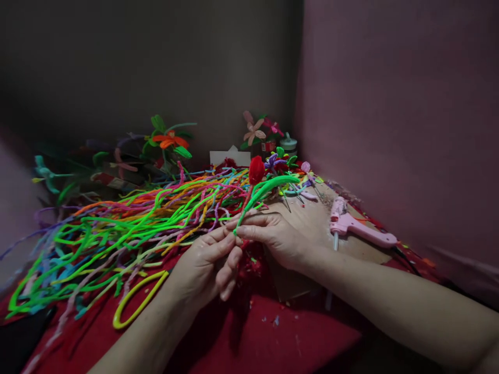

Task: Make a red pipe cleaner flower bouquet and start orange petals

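Observation:
Between my two hands, in the middle of the head view, is a pipe-cleaner flower [256,170] with a red bud and a reddish stem. A long green pipe-cleaner leaf [273,184] arches to the right beside the bud, its thin lower end running down to my fingertips. My left hand [210,254] is closed, thumb and forefinger pinching the lower end. From the right, my right hand [276,236] is closed on the stem just above, thumb along the leaf's base. The exact join between leaf and stem is partly hidden by fingers.
Loose pipe cleaners [156,213] in many colours spread across the left. Yellow-handled scissors [140,301] lie by my left forearm. A pink glue gun [358,226] rests on cardboard [312,223] at right. Finished flowers [170,140] and a lidded jar [288,144] stand near the walls.

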The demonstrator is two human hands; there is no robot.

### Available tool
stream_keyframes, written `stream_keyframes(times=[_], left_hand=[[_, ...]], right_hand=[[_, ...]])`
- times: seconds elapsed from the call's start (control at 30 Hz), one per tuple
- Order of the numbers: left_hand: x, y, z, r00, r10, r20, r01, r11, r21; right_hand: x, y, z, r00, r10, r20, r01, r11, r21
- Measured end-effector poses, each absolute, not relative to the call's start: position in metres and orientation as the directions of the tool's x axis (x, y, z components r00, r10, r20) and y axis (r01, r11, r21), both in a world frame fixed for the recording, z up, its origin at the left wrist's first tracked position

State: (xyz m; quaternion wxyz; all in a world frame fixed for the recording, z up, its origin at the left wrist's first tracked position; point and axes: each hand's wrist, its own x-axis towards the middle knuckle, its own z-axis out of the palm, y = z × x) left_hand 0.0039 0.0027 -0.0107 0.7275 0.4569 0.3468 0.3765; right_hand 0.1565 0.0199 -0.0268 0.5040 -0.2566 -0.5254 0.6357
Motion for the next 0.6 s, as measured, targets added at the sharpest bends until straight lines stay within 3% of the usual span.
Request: stream_keyframes(times=[0.07, 0.13, 0.23, 0.3, 0.4, 0.5, 0.6], left_hand=[[0.004, 0.001, -0.012, 0.418, 0.901, -0.115, -0.078, 0.162, 0.984], [0.004, -0.002, -0.016, 0.29, 0.956, 0.039, 0.192, -0.098, 0.977], [0.002, -0.005, -0.023, 0.206, 0.897, 0.391, 0.569, -0.435, 0.697], [0.0, -0.005, -0.026, 0.241, 0.84, 0.487, 0.642, -0.514, 0.569], [0.0, -0.005, -0.022, 0.228, 0.88, 0.416, 0.6, -0.463, 0.652], [0.002, -0.004, -0.012, 0.193, 0.961, 0.199, 0.41, -0.263, 0.873], [0.004, -0.003, -0.005, 0.242, 0.97, -0.014, 0.171, -0.028, 0.985]], right_hand=[[0.157, 0.02, -0.028, -0.321, 0.924, 0.208, -0.342, 0.092, -0.935], [0.156, 0.019, -0.029, -0.298, 0.933, 0.201, -0.302, 0.107, -0.947], [0.154, 0.017, -0.03, -0.278, 0.941, 0.191, -0.25, 0.121, -0.961], [0.153, 0.017, -0.03, -0.288, 0.937, 0.198, -0.215, 0.138, -0.967], [0.155, 0.018, -0.028, -0.336, 0.906, 0.256, -0.181, 0.205, -0.962], [0.158, 0.019, -0.023, -0.38, 0.858, 0.346, -0.141, 0.316, -0.938], [0.16, 0.018, -0.016, -0.366, 0.858, 0.361, -0.067, 0.362, -0.93]])
